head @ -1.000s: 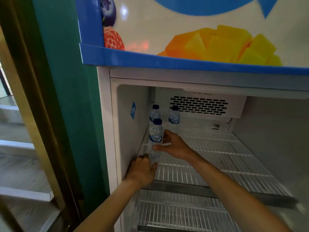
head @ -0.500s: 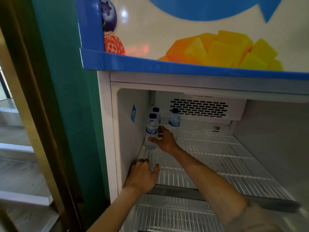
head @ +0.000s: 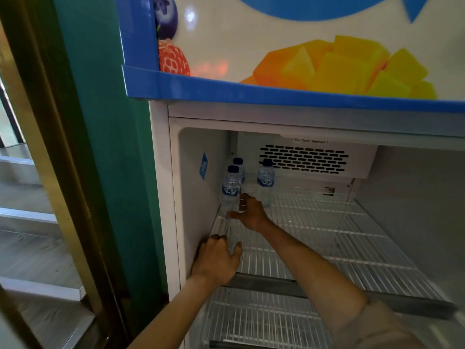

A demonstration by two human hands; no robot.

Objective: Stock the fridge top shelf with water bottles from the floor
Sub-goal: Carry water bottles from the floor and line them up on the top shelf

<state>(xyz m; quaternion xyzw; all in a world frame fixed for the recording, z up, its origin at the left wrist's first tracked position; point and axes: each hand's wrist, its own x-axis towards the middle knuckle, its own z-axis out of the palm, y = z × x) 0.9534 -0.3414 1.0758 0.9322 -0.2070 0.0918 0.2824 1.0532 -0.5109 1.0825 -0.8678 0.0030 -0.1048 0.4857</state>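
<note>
Three small water bottles with blue caps stand at the back left of the fridge's top wire shelf. Two are at the rear, one in the corner and one to its right. The third bottle stands just in front of the corner one. My right hand reaches in and holds this front bottle low down, thumb across its base and fingers on its right side. My left hand is at the shelf's front left corner, fingers curled round what looks like a clear bottle, mostly hidden.
The fridge's white left wall is close beside the bottles. A vent panel sits at the back. A lower wire shelf lies below. A teal wall and a gold-framed door stand to the left.
My right hand carried the front bottle deeper into the shelf and set it in front of the corner bottle. My left hand stayed at the shelf's front left corner.
</note>
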